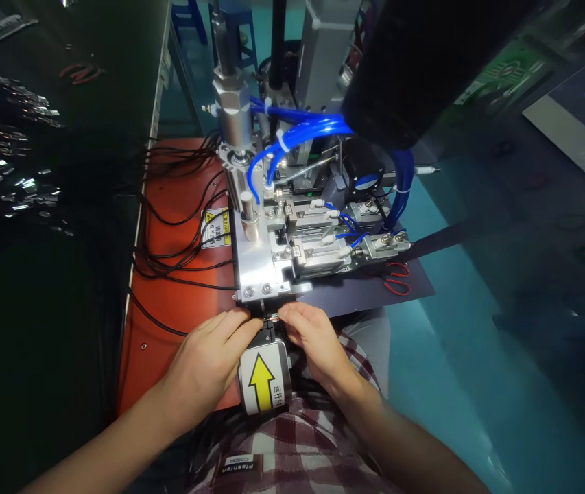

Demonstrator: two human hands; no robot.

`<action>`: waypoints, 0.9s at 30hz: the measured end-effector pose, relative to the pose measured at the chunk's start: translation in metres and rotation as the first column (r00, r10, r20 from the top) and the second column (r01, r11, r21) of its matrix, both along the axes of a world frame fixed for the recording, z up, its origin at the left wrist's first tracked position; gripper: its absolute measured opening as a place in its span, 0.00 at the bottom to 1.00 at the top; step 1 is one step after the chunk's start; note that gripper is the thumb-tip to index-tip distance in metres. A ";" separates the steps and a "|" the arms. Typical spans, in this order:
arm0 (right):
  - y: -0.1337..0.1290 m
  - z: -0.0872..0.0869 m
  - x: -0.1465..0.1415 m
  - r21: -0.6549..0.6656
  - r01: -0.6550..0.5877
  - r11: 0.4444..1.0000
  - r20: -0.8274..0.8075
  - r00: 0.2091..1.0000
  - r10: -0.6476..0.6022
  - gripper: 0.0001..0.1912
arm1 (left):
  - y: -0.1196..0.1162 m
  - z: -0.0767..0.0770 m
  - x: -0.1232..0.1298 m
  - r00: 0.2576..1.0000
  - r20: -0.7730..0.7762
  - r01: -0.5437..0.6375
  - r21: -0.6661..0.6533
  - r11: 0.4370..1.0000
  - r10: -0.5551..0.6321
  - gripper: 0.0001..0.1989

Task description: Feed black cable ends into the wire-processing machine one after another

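Observation:
Small thin wires (272,318) with pale and coloured bits show between my fingertips, low at the front of a metal press-like machine (256,267). My left hand (204,357) pinches their left end between thumb and forefinger. On the other side my right hand (313,336) is closed on their right end, its other fingers curled in. A black cable (156,319) runs over the orange-red table and disappears behind my left hand. Just below the fingertips stands a rounded housing with a yellow arrow label (261,381). Fingers cover most of the wires.
Several black cables (184,254) trail across the orange-red table (169,195) on the left. Blue air hoses (317,127) arch over small air cylinders (317,254). Red-handled scissors (398,279) lie on the dark plate at right. A large dark tube (415,62) hangs overhead.

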State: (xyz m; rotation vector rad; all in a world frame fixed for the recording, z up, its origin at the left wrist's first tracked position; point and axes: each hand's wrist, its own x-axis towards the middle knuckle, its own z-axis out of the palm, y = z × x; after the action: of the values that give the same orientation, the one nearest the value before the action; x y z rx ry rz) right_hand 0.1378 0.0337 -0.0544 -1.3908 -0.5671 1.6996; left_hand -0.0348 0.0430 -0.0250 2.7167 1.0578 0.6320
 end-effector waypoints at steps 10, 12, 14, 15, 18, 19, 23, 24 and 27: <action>-0.006 -0.007 0.015 0.165 -0.036 0.986 0.184 0.983 0.005 0.14 | 0.001 0.000 -0.001 1.000 0.001 -0.008 -0.005 1.000 0.008 0.13; -0.006 -0.007 0.013 0.210 -0.108 0.972 0.265 0.963 0.049 0.14 | 0.000 0.000 -0.001 1.000 0.000 -0.006 -0.008 1.000 0.006 0.13; -0.006 -0.008 0.009 0.226 -0.127 0.966 0.288 0.956 0.059 0.12 | 0.000 0.000 -0.001 1.000 -0.006 -0.004 -0.015 1.000 0.003 0.13; -0.005 -0.008 0.007 0.226 -0.120 0.967 0.271 0.961 0.056 0.12 | 0.000 0.001 -0.001 1.000 -0.007 -0.002 -0.018 1.000 0.002 0.13; -0.004 -0.008 0.003 0.218 -0.090 0.972 0.176 0.983 0.051 0.11 | 0.001 0.001 -0.001 1.000 -0.002 0.002 -0.024 1.000 -0.002 0.13; -0.003 -0.007 0.003 0.217 -0.087 0.972 0.154 0.987 0.054 0.11 | 0.002 0.001 -0.001 1.000 0.004 0.004 -0.028 1.000 -0.004 0.13; -0.002 -0.006 0.003 0.161 -0.092 0.983 0.091 0.993 0.078 0.13 | 0.001 0.002 -0.002 1.000 0.010 0.016 -0.062 0.998 -0.015 0.12; -0.001 -0.006 0.004 0.139 -0.089 0.986 0.070 0.994 0.080 0.13 | 0.000 0.003 -0.003 1.000 -0.009 0.013 -0.077 0.997 -0.014 0.12; 0.000 -0.006 0.004 0.120 -0.078 0.990 0.031 0.997 0.074 0.14 | -0.007 0.008 -0.004 0.990 -0.138 -0.044 -0.054 0.998 0.036 0.14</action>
State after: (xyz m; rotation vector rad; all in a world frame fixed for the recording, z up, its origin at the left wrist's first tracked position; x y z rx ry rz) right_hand 0.1417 0.0333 -0.0603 -1.3223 -0.7343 1.6797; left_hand -0.0386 0.0365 -0.0167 2.7288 1.1458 0.4196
